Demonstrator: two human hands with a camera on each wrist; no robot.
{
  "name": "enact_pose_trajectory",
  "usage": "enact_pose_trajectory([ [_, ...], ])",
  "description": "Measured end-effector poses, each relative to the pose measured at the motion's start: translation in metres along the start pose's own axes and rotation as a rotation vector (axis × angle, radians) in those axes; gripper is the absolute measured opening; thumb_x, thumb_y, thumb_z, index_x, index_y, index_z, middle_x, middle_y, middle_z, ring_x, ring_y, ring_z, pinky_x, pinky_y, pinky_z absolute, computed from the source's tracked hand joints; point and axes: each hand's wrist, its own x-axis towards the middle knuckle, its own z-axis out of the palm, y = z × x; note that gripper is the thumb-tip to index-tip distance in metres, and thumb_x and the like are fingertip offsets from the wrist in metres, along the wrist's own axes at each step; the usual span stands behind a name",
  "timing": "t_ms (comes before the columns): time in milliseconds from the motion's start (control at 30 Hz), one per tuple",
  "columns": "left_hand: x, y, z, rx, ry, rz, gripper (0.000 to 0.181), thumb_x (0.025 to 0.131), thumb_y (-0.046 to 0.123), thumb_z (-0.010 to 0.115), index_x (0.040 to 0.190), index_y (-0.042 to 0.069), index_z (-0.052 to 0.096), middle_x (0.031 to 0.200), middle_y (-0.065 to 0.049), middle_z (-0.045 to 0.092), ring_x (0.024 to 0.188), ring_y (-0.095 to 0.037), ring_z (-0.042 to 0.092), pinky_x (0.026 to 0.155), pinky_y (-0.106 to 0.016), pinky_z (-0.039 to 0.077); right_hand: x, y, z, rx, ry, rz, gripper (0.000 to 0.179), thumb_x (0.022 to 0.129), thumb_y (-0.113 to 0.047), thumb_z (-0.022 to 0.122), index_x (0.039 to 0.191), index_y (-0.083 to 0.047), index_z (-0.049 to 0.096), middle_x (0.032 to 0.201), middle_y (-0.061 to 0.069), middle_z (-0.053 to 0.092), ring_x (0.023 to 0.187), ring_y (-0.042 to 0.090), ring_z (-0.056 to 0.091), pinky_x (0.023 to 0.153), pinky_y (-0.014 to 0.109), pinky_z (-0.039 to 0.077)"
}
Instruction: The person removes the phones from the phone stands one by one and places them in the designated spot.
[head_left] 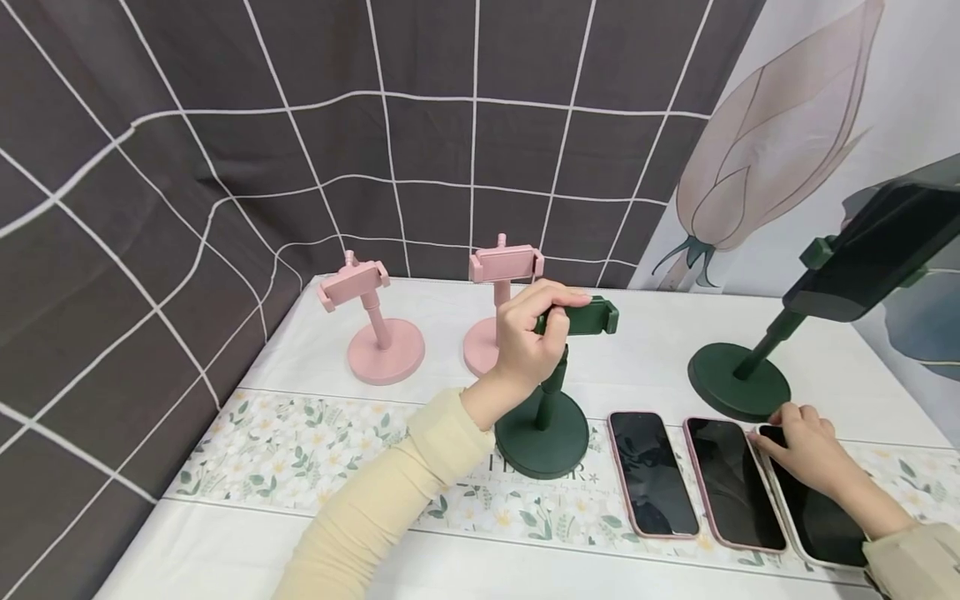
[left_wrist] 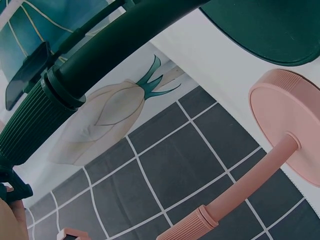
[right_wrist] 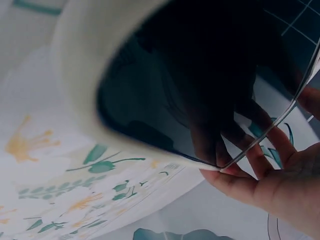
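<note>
My left hand (head_left: 527, 335) grips the left end of the dark green clamp (head_left: 596, 317) on a phone stand (head_left: 543, 442) near the middle of the table. In the left wrist view the stand's ribbed neck (left_wrist: 37, 120) crosses close by, and only a bit of the hand (left_wrist: 14, 220) shows at the edge. At the right, my right hand (head_left: 808, 450) holds the upper end of a white-cased phone (head_left: 813, 512) lying screen up. In the right wrist view the fingers (right_wrist: 280, 145) are at this phone's edge (right_wrist: 165, 100). The clamp of the middle stand holds no phone.
Two pink-edged phones (head_left: 652, 475) (head_left: 735, 483) lie side by side left of the white-cased one. Two pink stands (head_left: 386, 354) (head_left: 480, 346) stand at the back left. A second green stand (head_left: 738, 383) at the right carries a black phone (head_left: 873, 250). A dark grid-patterned cloth (head_left: 427, 142) hangs behind.
</note>
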Motion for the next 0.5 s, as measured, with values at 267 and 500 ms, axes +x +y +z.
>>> enact_pose_trajectory([
  [267,-0.0011,0.0014,-0.0008,0.017,-0.004,-0.004,0.032,0.080,0.000,0.039,0.078,-0.004,0.071,0.079,-0.016,0.071,0.079,-0.022,0.068,0.069,-0.023,0.054,0.0023,-0.0030,-0.0010,0.023,-0.040,0.051,0.031,0.083,-0.011,0.059,0.089,0.016,0.044,0.085,0.036,0.043,0.080,0.052,0.044,0.070,0.057,0.035],
  [500,-0.0028,0.0039,0.0000,0.028,-0.008,-0.020,0.032,0.080,-0.001,0.040,0.080,-0.003,0.071,0.080,-0.015,0.071,0.080,-0.021,0.068,0.070,-0.022,0.054,0.0007,-0.0033,-0.0039,0.025,-0.090,0.071,0.031,0.082,-0.011,0.060,0.089,0.015,0.045,0.085,0.036,0.043,0.076,0.047,0.047,0.063,0.052,0.041],
])
